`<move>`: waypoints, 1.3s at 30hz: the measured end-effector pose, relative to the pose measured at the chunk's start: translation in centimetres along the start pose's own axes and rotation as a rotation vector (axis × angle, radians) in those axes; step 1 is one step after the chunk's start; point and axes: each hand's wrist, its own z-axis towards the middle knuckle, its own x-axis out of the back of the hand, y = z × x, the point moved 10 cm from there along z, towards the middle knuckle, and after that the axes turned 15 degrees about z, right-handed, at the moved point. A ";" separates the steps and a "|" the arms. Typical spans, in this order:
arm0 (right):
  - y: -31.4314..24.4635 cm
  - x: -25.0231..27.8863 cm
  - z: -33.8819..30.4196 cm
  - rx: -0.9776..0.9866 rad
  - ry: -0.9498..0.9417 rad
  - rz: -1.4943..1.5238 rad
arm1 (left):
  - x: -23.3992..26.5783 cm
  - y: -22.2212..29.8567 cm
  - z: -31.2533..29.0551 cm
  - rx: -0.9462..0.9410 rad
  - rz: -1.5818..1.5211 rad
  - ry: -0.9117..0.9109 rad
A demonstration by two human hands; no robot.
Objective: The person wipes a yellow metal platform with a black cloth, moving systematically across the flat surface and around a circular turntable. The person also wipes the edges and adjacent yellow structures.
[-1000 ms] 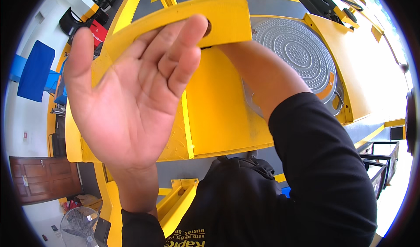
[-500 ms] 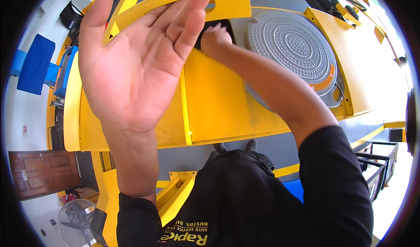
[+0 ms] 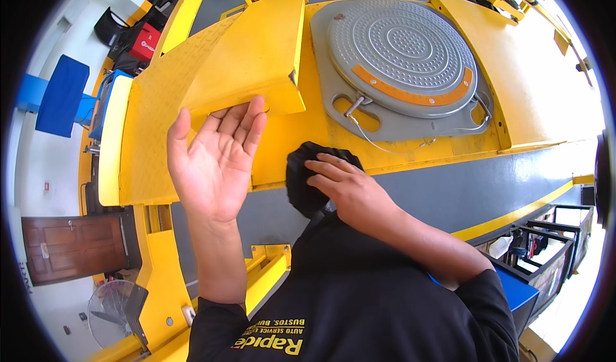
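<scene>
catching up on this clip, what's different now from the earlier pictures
The right hand has drawn back from the yellow flap toward the person's body, and now shows with its fingers on a black cloth. The left hand stays palm up at the flap's edge; the round grey plate still sits on the yellow platform.

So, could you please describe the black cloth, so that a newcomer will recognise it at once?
Find the large yellow platform that spans the view. Overlapping its near edge in the picture, the right hand holds a bunched black cloth. The black shirt just below is worn on the body, while this cloth is a separate, crumpled clump in the hand.
</scene>
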 end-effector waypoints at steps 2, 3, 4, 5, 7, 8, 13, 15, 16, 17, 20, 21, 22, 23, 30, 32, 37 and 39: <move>0.0 1.7 -1.6 -0.049 0.014 0.089 | 0.4 -0.8 -1.5 -0.032 0.022 0.029; -0.2 2.8 -2.1 -0.094 0.021 0.156 | 0.7 -1.5 -2.3 -0.041 0.020 0.039; 0.0 3.7 -2.7 -0.140 0.028 0.224 | 1.0 -2.3 -3.2 -0.049 0.019 0.048; 0.1 4.9 -3.3 -0.131 0.100 0.282 | 1.3 -3.2 -3.9 -0.054 0.014 0.056; 0.7 7.0 -4.4 -0.199 0.139 0.361 | 1.8 -5.4 -5.1 -0.035 0.028 0.103; 0.9 8.1 -4.9 -0.233 0.154 0.402 | 2.0 -6.5 -5.6 -0.028 0.034 0.131; 2.4 12.0 -8.1 -0.391 0.271 0.491 | 4.1 -9.6 -7.3 -0.057 0.126 0.255; 2.7 13.2 -9.3 -0.414 0.323 0.540 | 4.1 -9.7 -7.5 -0.067 0.170 0.277; 2.8 13.8 -9.8 -0.425 0.349 0.565 | 4.2 -9.8 -7.6 -0.071 0.193 0.288; 3.0 14.3 -10.2 -0.441 0.361 0.585 | 4.4 -10.2 -7.7 -0.064 0.188 0.300; 3.5 14.9 -11.0 -0.443 0.393 0.640 | 5.2 -11.6 -8.2 -0.032 0.172 0.342; 3.6 14.8 -11.1 -0.457 0.374 0.647 | 5.7 -12.3 -8.4 -0.016 0.164 0.360; 3.7 14.8 -11.3 -0.471 0.356 0.652 | 6.2 -13.0 -8.5 0.001 0.156 0.377; 3.8 14.8 -11.5 -0.487 0.341 0.659 | 6.6 -13.5 -8.6 0.010 0.161 0.387; 4.9 16.1 -13.8 -0.533 0.363 0.668 | 7.6 -14.1 -8.8 0.014 0.189 0.342; 5.6 17.0 -15.3 -0.542 0.412 0.699 | 7.8 -14.1 -9.0 0.035 0.226 0.347; 8.4 20.1 -20.5 -0.520 0.611 0.732 | 7.8 -13.2 -11.5 0.268 0.509 0.366; 9.3 22.1 -22.8 -0.502 0.742 0.745 | 5.4 -12.4 -12.1 0.427 0.940 0.183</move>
